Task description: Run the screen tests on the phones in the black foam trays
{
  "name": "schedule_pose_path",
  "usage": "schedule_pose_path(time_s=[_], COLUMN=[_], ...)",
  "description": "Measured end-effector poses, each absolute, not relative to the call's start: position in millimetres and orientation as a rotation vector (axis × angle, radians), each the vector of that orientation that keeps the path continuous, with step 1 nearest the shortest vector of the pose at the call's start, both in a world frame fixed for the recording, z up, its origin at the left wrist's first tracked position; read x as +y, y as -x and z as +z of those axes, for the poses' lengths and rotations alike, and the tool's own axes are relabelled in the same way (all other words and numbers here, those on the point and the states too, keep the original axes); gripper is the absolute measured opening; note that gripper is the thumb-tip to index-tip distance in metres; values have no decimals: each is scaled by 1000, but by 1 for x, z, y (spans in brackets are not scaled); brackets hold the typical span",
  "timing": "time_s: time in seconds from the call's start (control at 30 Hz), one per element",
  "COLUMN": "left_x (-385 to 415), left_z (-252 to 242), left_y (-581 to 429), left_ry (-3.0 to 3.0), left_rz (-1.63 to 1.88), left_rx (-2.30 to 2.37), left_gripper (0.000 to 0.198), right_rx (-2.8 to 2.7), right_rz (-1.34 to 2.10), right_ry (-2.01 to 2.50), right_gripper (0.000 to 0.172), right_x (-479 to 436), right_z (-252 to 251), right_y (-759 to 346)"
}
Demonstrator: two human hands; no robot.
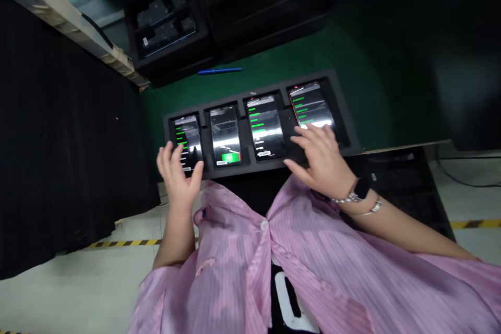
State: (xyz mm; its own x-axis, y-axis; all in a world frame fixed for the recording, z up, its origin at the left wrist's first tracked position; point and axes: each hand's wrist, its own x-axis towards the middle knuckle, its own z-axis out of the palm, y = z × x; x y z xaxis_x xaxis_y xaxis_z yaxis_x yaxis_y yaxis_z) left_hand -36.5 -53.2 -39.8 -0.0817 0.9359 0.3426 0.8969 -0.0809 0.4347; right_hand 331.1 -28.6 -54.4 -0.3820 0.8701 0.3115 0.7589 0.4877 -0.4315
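Four compartments would be too exact to stress; several smartphones lie face up in a black foam tray (250, 168) at the table's front edge. Over the lower part of the leftmost phone (188, 133) is my left hand (178, 180), fingers spread. Beside it lies a phone (225, 133) with a green and red block low on its screen. A third phone (265, 128) shows lines of green and white text. My right hand (323, 162), fingers apart, covers the lower end of the rightmost phone (311, 102). Whether either hand touches glass, I cannot tell.
A blue pen (220, 70) lies on the green tabletop (266, 65) behind the tray. Farther back stand dark stacked trays (270, 5), and one tray (172, 57) at left holds devices. A black curtain (70, 141) hangs at the left.
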Motion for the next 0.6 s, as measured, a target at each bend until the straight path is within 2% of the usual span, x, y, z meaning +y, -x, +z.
schedule_pose_path(time_s=[0.17, 0.4, 0.53, 0.6], left_x=[-64, -71, -70, -71], left_z=[-50, -64, -58, -57], left_y=[68, 61, 63, 70], left_ry=[-1970, -1848, -1828, -1827], left_rz=[833, 769, 647, 646], left_rx=[2194, 2207, 2221, 2191], left_gripper=[62, 60, 54, 56], right_rx=[-2144, -2119, -2165, -2133], right_rz=[201, 44, 124, 153], right_ry=[1585, 1470, 1570, 1658], right_gripper=[53, 75, 61, 61], right_x=[-38, -42, -41, -38], right_z=[-64, -79, -73, -72], right_y=[-371, -373, -367, -371])
